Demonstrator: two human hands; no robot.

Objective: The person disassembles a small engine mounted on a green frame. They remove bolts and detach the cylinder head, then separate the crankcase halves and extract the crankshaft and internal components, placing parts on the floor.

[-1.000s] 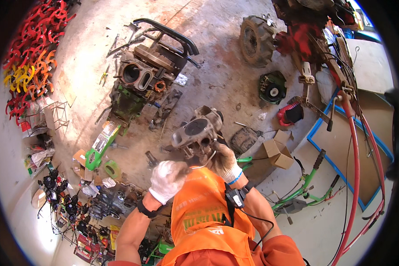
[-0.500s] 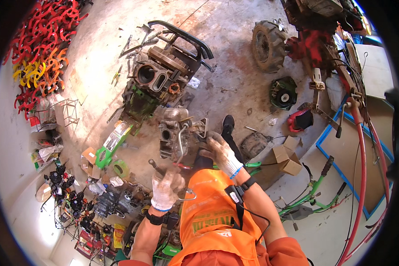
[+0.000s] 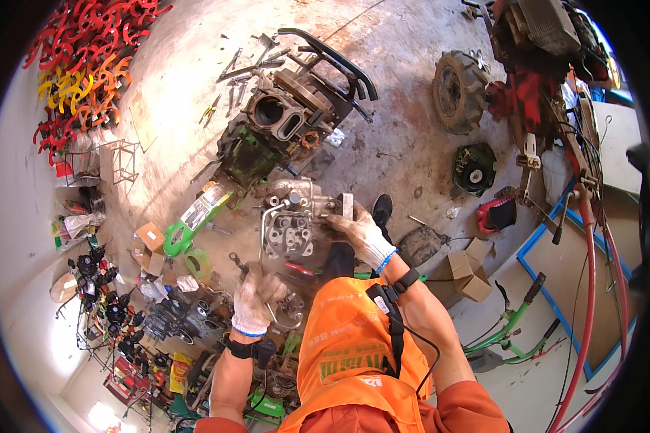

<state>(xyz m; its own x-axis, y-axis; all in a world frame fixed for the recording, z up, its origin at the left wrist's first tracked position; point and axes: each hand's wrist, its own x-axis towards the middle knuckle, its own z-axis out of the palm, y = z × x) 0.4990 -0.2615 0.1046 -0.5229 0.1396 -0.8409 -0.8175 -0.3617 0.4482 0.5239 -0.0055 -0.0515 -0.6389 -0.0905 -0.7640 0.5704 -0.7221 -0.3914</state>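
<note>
A grey metal engine cylinder head [image 3: 287, 229] is held up in front of me, its face with round ports turned up. A thin bent pipe [image 3: 266, 225] runs along its left side. My right hand [image 3: 365, 238], in a dirty white glove, is closed on the flange at the head's right end. My left hand [image 3: 256, 297], gloved too, is closed around a wrench [image 3: 237, 260] just below the head. The ring end sticks out above the fist, and a thin metal end shows below it. Whether that end belongs to the wrench is hidden by the fingers.
Beyond the head lies a partly stripped engine [image 3: 274, 119], with tools [image 3: 235, 76] on the floor past it. Greasy parts [image 3: 180, 317] crowd the left. To the right are an open cardboard box [image 3: 471, 270], green handlebars [image 3: 509, 325] and a tyre [image 3: 458, 90].
The cylinder head has been turned in my right hand, so its ported face now shows. My left hand, with the wrench, has moved left, away from my apron. The whole view has shifted slightly.
</note>
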